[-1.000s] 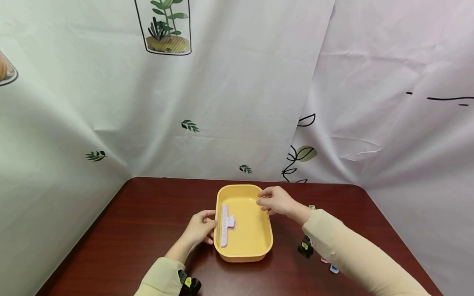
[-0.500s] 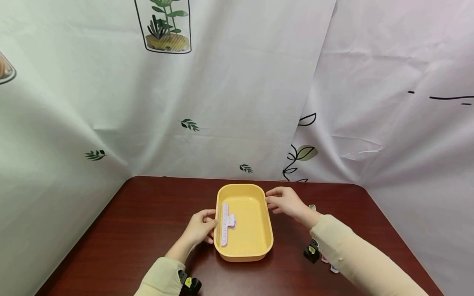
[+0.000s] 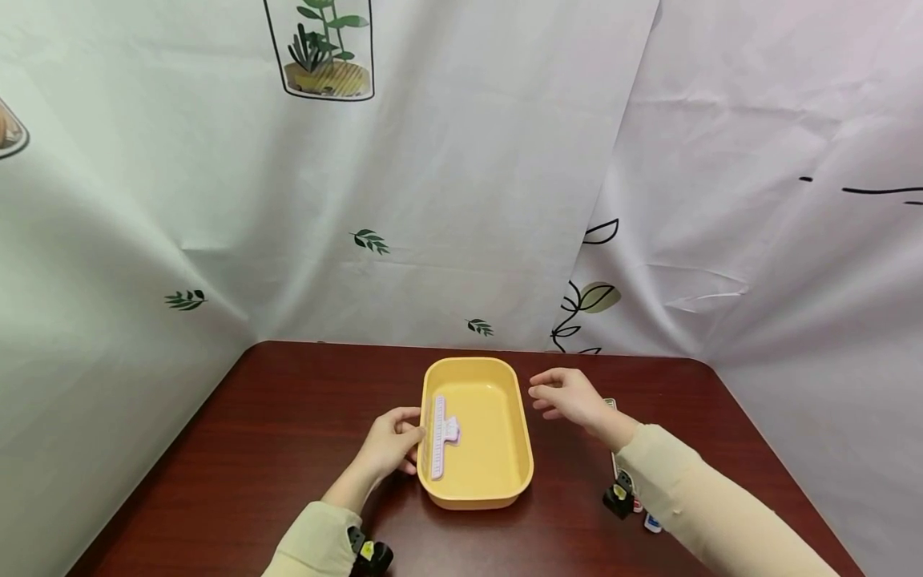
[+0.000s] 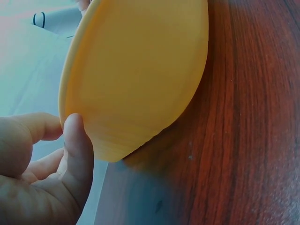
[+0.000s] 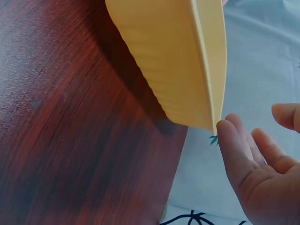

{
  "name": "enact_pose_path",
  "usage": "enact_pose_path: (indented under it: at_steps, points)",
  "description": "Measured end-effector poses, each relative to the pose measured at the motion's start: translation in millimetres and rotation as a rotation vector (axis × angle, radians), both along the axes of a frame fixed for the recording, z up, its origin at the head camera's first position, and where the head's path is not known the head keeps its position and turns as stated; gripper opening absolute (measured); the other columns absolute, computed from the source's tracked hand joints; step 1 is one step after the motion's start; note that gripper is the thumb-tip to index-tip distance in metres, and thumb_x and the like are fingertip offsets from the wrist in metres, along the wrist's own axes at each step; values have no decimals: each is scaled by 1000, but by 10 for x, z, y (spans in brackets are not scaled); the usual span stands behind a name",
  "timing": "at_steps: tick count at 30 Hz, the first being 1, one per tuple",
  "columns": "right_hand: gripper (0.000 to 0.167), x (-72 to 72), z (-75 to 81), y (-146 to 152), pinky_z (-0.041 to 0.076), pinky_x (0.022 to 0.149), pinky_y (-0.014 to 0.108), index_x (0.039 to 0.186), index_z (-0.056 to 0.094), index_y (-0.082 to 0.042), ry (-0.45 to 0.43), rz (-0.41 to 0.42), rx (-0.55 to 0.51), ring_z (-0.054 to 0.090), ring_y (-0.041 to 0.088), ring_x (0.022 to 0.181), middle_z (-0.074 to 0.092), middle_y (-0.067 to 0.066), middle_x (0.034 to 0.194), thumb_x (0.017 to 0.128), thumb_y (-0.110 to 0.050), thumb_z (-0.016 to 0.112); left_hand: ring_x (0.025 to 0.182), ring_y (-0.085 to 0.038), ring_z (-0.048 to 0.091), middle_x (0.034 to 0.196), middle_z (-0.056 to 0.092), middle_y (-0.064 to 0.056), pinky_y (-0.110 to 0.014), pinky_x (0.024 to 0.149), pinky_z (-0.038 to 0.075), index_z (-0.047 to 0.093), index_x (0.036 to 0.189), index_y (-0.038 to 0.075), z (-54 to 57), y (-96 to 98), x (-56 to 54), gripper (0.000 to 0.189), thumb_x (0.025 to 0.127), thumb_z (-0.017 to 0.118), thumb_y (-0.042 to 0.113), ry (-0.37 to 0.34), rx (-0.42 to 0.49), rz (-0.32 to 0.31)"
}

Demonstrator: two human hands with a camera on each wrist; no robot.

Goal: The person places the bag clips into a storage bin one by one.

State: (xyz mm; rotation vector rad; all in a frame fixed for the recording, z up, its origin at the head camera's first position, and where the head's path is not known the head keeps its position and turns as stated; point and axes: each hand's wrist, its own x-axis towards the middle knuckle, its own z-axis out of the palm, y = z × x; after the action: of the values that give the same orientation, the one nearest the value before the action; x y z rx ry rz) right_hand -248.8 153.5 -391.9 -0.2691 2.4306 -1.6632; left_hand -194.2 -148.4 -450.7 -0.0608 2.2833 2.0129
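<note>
A yellow rectangular plastic bin (image 3: 493,461) sits on the table. Inside it, along the left wall, lies a long pale-purple bag clip (image 3: 438,439). My left hand (image 3: 389,442) pinches the bin's left rim; the left wrist view has the thumb on the inner side of the rim and the index finger on the outer side. To the right of the bin, my right hand (image 3: 570,394) is held apart from it with nothing in it. In the right wrist view, that hand's fingers (image 5: 234,154) are loosely extended below the bin's corner.
Partly hidden by the right forearm, a small blue-and-white item (image 3: 652,522), a red-and-white one (image 3: 638,506) and a pale-edged piece (image 3: 610,403) lie on the table's right side. Dark red wood makes up the tabletop (image 3: 310,401). A printed white cloth (image 3: 447,200) hangs behind.
My right hand has moved right, from over the bin's far right rim to beyond it. The left hand, the bin and the clip have stayed put.
</note>
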Motion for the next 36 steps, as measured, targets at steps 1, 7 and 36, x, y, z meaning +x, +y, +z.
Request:
enact_pose_path:
  at_steps: [1,7,36]
  points:
    - [33,7,-4,8,62,71,43,119,61,14,0,1,-1,70,38,91,70,21,106,93,-6,63,50,-15,53,81,62,-13,-25,37,49,51,132,-13,-3,1,0,42,92,61,-1,1,2,1]
    - [36,48,-28,66,61,71,44,121,59,16,16,11,8,70,37,89,69,23,106,94,-7,64,50,-15,53,80,61,-13,-25,37,49,52,130,-12,-20,6,-6,40,92,61,-2,1,3,11]
    - [37,106,-126,399,61,74,46,123,56,18,50,-53,3,69,42,92,66,29,111,96,-7,62,53,-14,55,81,60,-12,-25,40,50,49,131,-13,13,10,20,42,92,60,-1,-1,-13,-15]
